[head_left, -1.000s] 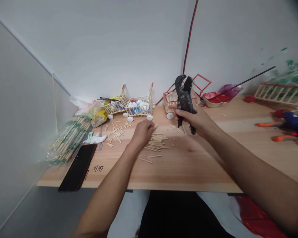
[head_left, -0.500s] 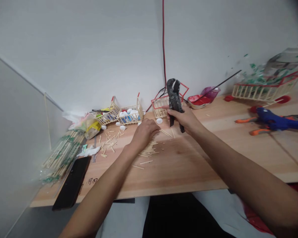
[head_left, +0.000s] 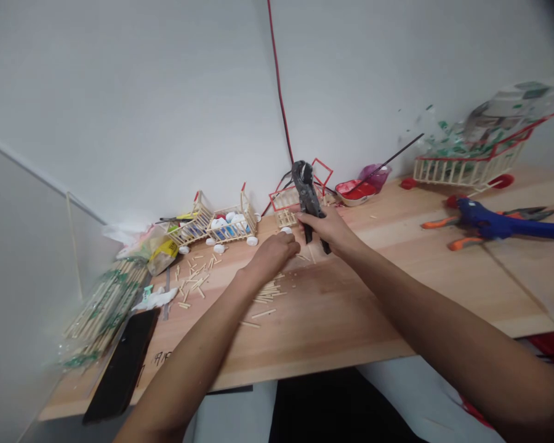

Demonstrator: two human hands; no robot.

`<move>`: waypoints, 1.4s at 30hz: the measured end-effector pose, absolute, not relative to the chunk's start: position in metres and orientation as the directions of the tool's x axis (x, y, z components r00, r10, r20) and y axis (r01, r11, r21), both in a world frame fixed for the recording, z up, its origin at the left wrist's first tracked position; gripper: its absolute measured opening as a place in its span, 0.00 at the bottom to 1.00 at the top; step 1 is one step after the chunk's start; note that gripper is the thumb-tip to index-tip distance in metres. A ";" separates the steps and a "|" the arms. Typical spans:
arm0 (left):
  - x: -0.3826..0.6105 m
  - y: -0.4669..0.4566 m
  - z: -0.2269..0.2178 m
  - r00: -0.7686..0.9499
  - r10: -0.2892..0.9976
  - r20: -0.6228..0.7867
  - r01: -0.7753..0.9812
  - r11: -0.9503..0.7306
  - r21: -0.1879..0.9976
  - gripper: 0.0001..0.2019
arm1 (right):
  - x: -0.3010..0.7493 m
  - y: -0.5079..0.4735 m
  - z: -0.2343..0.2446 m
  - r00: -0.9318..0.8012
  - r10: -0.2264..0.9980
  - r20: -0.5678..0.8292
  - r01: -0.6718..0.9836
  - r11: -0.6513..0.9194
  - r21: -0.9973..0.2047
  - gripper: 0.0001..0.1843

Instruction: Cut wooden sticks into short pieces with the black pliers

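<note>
My right hand [head_left: 330,229] grips a pair of black plier-like cutters [head_left: 306,195] by the handles, its head pointing up toward the wall. Just left of the handles, my left hand [head_left: 276,252] is closed, with thumb and fingertips pressed together. Whatever it might hold is hidden. Short cut wooden sticks [head_left: 268,292] lie on the table below my left hand. Behind both hands stands a small wooden stick cart [head_left: 286,218] with red edging, partly covered by the cutters.
Two small stick carts [head_left: 232,227] and scattered stick pieces [head_left: 194,280] are at left, near bagged sticks [head_left: 108,298] and a black phone-like slab [head_left: 122,363]. A red dish [head_left: 354,191], a larger cart [head_left: 466,171] and a blue glue gun [head_left: 484,220] are at right.
The view has turned, so the scene sits further left and lower. My left hand has come slightly closer to the cutters, which stay in my right hand.
</note>
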State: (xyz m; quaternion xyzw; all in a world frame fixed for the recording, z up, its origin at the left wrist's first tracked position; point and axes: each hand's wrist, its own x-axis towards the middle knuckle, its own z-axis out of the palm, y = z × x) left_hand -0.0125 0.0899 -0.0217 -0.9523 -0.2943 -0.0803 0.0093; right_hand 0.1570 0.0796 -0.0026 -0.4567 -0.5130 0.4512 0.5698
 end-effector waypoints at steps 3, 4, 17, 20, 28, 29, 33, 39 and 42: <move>-0.010 0.092 -0.024 0.811 0.568 0.138 0.574 -0.819 -0.006 0.09 | 0.156 0.080 -0.005 0.049 0.984 0.169 -0.019 0.170 -0.985 0.16; -0.011 0.092 -0.024 0.802 0.581 0.142 0.587 -0.810 -0.001 0.08 | 0.156 0.080 -0.005 0.050 0.983 0.178 -0.012 0.179 -0.984 0.16; -0.039 0.056 -0.001 0.207 0.954 -0.215 -0.405 0.283 0.869 0.05 | 0.140 0.061 -0.003 -0.136 0.950 0.282 0.207 0.306 -0.929 0.22; -0.041 0.055 -0.008 0.212 0.947 -0.243 -0.481 0.318 0.817 0.05 | 0.130 0.059 -0.010 -0.198 0.926 0.320 0.238 0.363 -0.901 0.21; -0.034 0.050 -0.021 0.192 0.964 -0.184 -0.624 0.265 0.735 0.08 | 0.121 0.051 -0.020 -0.291 0.889 0.354 0.411 0.450 -0.793 0.23; -0.033 0.049 -0.020 0.190 0.964 -0.187 -0.639 0.266 0.722 0.08 | 0.122 0.050 -0.019 -0.287 0.885 0.366 0.428 0.460 -0.778 0.25; -0.029 0.044 -0.016 0.175 0.968 -0.182 -0.671 0.252 0.698 0.08 | 0.122 0.048 -0.017 -0.269 0.871 0.410 0.470 0.491 -0.734 0.30; -0.022 0.038 -0.012 0.139 0.974 -0.180 -0.707 0.225 0.670 0.06 | 0.122 0.049 -0.018 -0.238 0.856 0.459 0.496 0.513 -0.700 0.29; -0.020 0.035 -0.009 0.123 0.972 -0.199 -0.719 0.225 0.657 0.04 | 0.121 0.049 -0.019 -0.218 0.846 0.487 0.505 0.525 -0.685 0.23</move>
